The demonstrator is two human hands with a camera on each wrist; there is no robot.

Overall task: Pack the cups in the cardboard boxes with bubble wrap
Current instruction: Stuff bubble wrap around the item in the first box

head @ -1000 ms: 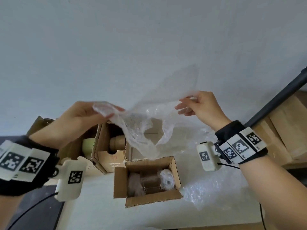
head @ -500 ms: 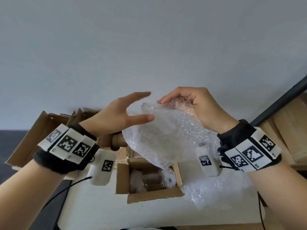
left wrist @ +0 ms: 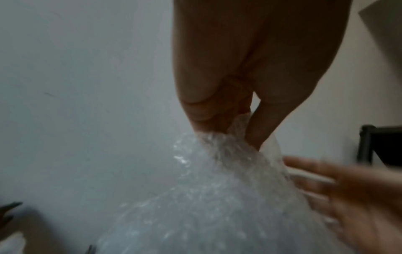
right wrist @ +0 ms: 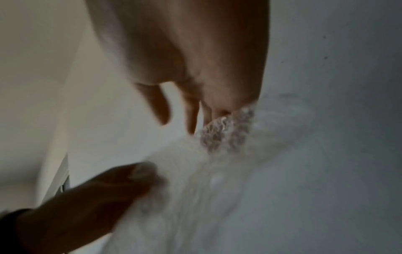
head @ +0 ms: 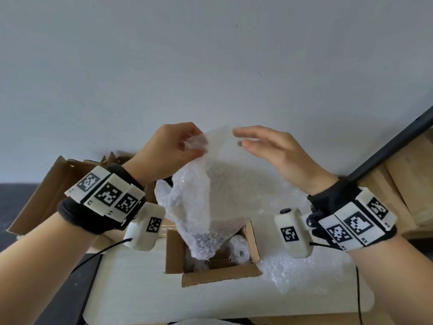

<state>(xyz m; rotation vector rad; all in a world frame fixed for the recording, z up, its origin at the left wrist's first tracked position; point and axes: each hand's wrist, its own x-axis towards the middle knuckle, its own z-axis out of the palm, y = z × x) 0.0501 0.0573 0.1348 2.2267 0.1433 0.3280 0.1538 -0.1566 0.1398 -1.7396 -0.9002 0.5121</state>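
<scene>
Bubble wrap [head: 215,195], pinched by left hand [head: 168,148] over open cardboard box [head: 210,275]; right hand [head: 276,151] spread. Padding step; next, bunch and lower in.

- White table [head: 131,285] under everything, pale top.
- Plain grey-white wall [head: 210,66] behind it.
- Black bar [head: 386,146] slanting up at right edge.
- Light wooden boards [head: 412,184] beside and below that bar.
- Dark floor [head: 23,198] at left.
</scene>
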